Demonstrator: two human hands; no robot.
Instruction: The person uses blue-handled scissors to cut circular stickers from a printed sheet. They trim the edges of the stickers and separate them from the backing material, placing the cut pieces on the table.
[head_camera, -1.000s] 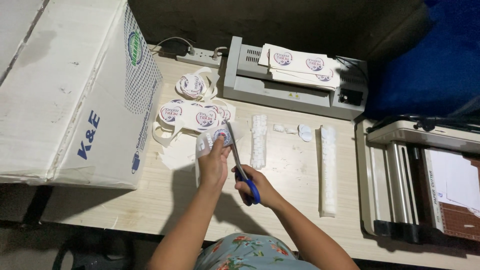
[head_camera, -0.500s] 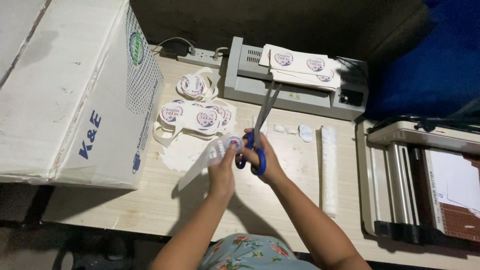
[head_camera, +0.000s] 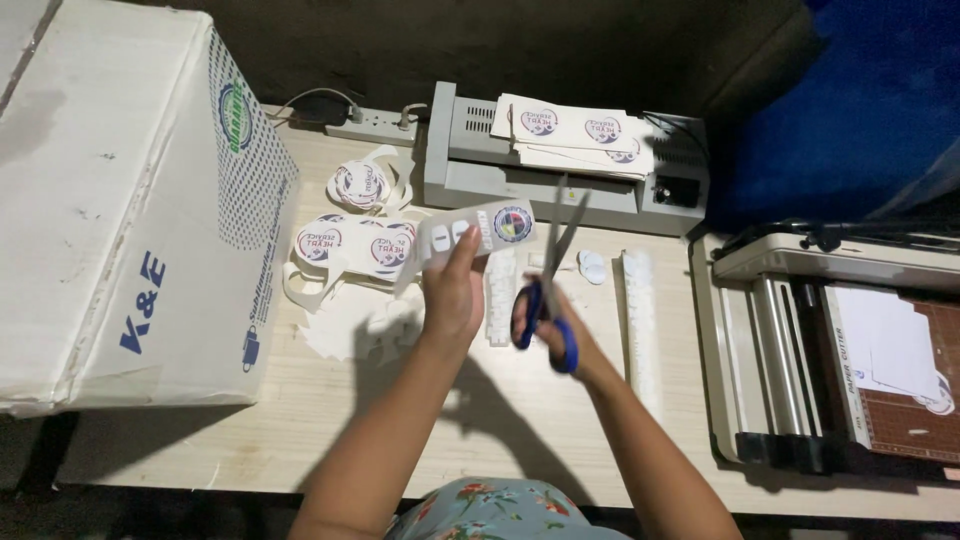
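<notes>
Small print-finishing workspace, most likely a home or shop craft corner. Evidence: light wooden desk (head_camera: 300, 460) set against a dark wall; grey laminator (head_camera: 480, 175) at the rear edge, carrying a stack of printed round-logo sheets (head_camera: 575, 135); paper trimmer with gridded bed (head_camera: 850, 340) at the right; power strip (head_camera: 370, 128) with cables behind; large white cardboard carton (head_camera: 110, 200) at the left; cut-out round stickers (head_camera: 345, 240) and white offcut strips (head_camera: 640, 310) scattered across the surface; blue-handled scissors (head_camera: 545, 300) in use over the desk. Dim lighting overall.
</notes>
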